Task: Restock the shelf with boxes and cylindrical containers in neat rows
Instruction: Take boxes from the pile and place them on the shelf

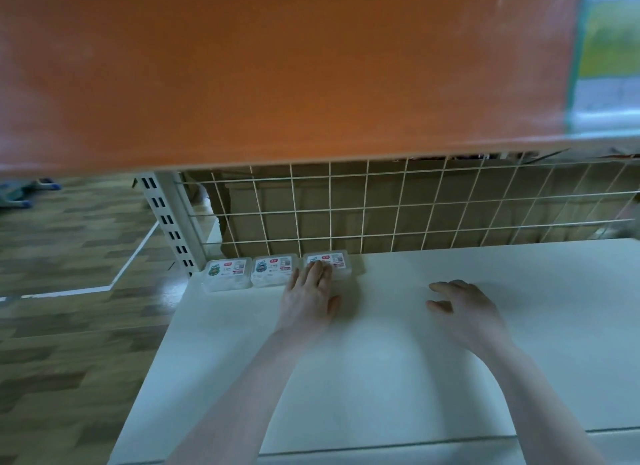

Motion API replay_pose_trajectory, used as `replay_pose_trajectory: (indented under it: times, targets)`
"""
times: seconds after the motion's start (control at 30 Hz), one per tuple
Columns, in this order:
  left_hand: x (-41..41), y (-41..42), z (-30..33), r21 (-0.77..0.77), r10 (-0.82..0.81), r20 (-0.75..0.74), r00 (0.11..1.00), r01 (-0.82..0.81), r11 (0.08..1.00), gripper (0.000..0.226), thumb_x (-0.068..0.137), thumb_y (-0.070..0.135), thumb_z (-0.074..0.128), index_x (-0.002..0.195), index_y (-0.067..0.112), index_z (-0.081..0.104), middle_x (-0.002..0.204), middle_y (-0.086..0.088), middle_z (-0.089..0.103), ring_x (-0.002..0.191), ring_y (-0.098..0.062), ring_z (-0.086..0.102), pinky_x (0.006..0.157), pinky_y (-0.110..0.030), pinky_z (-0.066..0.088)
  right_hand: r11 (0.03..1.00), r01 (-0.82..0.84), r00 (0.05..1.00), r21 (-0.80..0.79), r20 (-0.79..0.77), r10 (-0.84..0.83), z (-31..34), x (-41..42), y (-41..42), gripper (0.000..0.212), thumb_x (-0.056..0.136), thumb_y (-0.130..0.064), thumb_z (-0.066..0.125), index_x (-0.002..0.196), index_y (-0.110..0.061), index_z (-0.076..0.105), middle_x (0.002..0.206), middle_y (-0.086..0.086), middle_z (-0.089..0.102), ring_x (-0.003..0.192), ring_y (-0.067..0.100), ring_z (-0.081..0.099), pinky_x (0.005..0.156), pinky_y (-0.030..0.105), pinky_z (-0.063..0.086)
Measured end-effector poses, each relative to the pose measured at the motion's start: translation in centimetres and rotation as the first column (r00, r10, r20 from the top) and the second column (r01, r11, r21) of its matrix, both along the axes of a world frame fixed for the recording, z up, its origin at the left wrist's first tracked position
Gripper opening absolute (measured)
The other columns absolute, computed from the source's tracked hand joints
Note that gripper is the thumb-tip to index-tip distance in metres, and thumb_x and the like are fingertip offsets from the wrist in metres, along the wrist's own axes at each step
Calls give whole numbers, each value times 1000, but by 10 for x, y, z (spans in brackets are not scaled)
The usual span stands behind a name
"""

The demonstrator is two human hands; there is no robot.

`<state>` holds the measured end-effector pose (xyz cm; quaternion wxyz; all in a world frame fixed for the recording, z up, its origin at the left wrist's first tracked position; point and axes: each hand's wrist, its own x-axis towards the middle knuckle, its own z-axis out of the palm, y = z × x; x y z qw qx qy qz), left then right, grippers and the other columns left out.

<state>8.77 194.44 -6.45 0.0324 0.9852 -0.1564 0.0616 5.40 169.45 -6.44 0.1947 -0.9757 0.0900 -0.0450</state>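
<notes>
3 small clear boxes w/ white labels in a row at back-left of white shelf (398, 360), against wire grid back panel (415, 205). Left box (228, 274) sits next to slotted upright post (169, 219); mid box (273, 270) just beside it; right box (337, 265) has a small gap from mid one. All 3 lie flat, labels up, roughly aligned.

L hand (308, 298) flat, fingers straight, tips resting on front-left part of right box, covering part of label; no curl round it, thumb out to the side on shelf. R hand (464, 309) well apart to the right, above shelf surface, fingers loosely bent and spread, holds nothing; can't tell if it touches shelf.

Both forearms bare, reaching in from bottom edge. Orange upper shelf (277, 66) overhangs top of view. Cardboard behind grid. Wood-pattern floor (69, 291) at left w/ white tape line. Img a bit blurred.
</notes>
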Motion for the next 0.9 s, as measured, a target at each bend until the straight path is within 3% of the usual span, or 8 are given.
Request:
replay_pose_trajectory:
  times: [0.3,0.63,0.77,0.9]
  targets:
    - [-9,-4,6,-24,28,-4,1000,-28,999,63,100,42,30,151,13,8,158,-3,9,146,-18,4,116,-27,-4,999,-14,1000,32,9,14,0,-6,-4,39,93,-34,49,130,-25,50,129,-4,50,122,15,42,88,26,39]
    - [-56,-24,0,-133,167,-1,986,-166,977,56,101,41,28,149,16,19,158,-4,15,145,-20,11,115,-28,7,1000,2,997,20,76,-4,1,-27,-37,36,92,-30,53,126,-18,57,122,4,57,114,23,50,86,29,41]
    - [-74,-42,-2,-192,229,-2,973,-225,955,47,97,35,41,140,16,41,148,-7,37,136,-25,32,108,-33,27,999,-25,994,24,111,22,-1,-39,-58,32,89,-25,58,119,-13,63,115,10,61,107,28,54,83,34,45]
    - [-91,-61,-4,-288,266,49,963,-242,927,33,79,19,71,109,7,66,109,-15,64,101,-37,61,80,-42,50,999,-39,990,-6,138,39,-3,-55,-80,31,87,-23,62,116,-11,65,113,11,62,105,31,55,80,35,45]
